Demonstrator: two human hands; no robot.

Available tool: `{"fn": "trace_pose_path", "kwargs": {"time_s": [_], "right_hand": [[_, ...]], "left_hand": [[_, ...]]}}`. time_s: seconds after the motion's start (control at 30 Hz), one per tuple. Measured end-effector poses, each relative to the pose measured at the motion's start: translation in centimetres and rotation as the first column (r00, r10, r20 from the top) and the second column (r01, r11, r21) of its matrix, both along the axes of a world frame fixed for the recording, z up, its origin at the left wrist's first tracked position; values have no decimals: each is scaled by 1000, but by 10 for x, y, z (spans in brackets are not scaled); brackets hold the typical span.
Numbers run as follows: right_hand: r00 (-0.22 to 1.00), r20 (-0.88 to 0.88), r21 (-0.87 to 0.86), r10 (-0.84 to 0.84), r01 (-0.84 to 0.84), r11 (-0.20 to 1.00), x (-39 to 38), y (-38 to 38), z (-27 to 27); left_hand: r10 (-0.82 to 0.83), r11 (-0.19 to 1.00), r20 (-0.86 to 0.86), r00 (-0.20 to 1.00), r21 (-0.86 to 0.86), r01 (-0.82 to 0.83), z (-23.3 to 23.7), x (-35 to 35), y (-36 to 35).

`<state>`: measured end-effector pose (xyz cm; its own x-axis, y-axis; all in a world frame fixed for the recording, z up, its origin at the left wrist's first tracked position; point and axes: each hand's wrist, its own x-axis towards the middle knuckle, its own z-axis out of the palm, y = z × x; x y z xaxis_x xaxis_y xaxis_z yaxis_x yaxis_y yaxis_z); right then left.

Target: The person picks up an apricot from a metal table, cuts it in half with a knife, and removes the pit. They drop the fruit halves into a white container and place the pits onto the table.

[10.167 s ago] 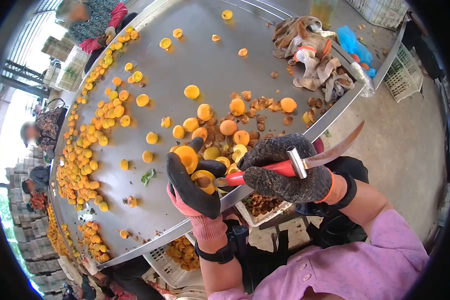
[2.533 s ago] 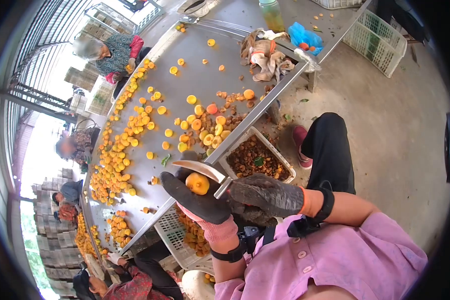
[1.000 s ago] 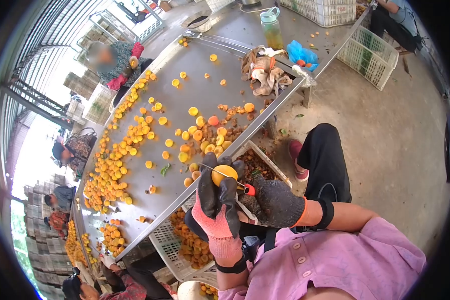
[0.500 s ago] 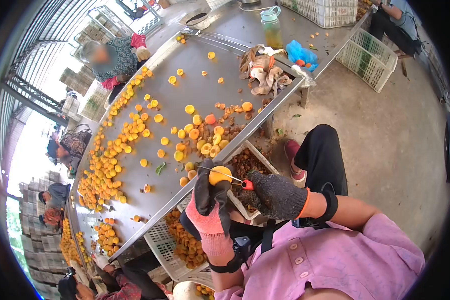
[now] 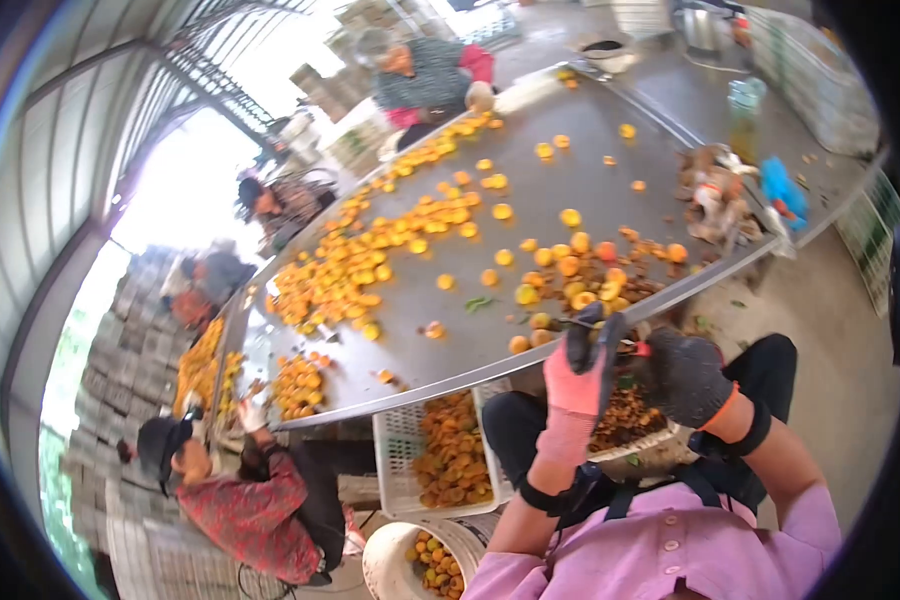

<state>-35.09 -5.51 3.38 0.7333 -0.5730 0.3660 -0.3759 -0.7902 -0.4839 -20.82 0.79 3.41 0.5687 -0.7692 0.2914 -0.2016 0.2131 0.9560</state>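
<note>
Steel table (image 5: 660, 150) is carrying scattered apricots (image 5: 370, 270). At its near edge, the left hand (image 5: 582, 368) is curling gloved fingers upward; their contents cannot be determined. The right hand (image 5: 682, 375) is clamping a red-handled knife (image 5: 638, 348), touching the left hand.

table (image 5: 580, 180): smooth grey metal | gloves (image 5: 685, 375): knit cloth | crate (image 5: 390, 450): white plastic

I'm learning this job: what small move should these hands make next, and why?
Probably draw the blade through over the tray of pits: the right hand holds the red-handled knife against the left hand, and whatever its fingers hold is hidden.
</note>
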Motion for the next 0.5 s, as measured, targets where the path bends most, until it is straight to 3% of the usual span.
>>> {"fn": "trace_pose_path", "kwargs": {"time_s": [0.07,0.1,0.27,0.33,0.4,0.47,0.5], "right_hand": [[998,49,-34,37,-36,999,9,0,4],[996,82,-56,34,-29,998,14,-3,4],[972,55,51,228,-230,972,37,-47,-26],[959,92,54,267,-273,961,47,-59,-27],[953,150,277,265,-298,914,68,-59,-15],[949,201,335,244,-301,893,82,-68,0],[947,163,263,278,-313,913,86,-77,-5]], "left_hand": [[54,992,108,993,110,-66,10,0,-5],[-14,997,-109,994,74,22,6,5,-7],[-25,990,-154,988,134,46,0,33,-18],[-23,994,-291,956,98,53,-5,44,-27],[-65,995,-381,922,48,90,-13,60,-36],[17,989,-339,941,144,34,-17,80,-44],[24,996,-277,961,88,0,-31,90,-50]]}}
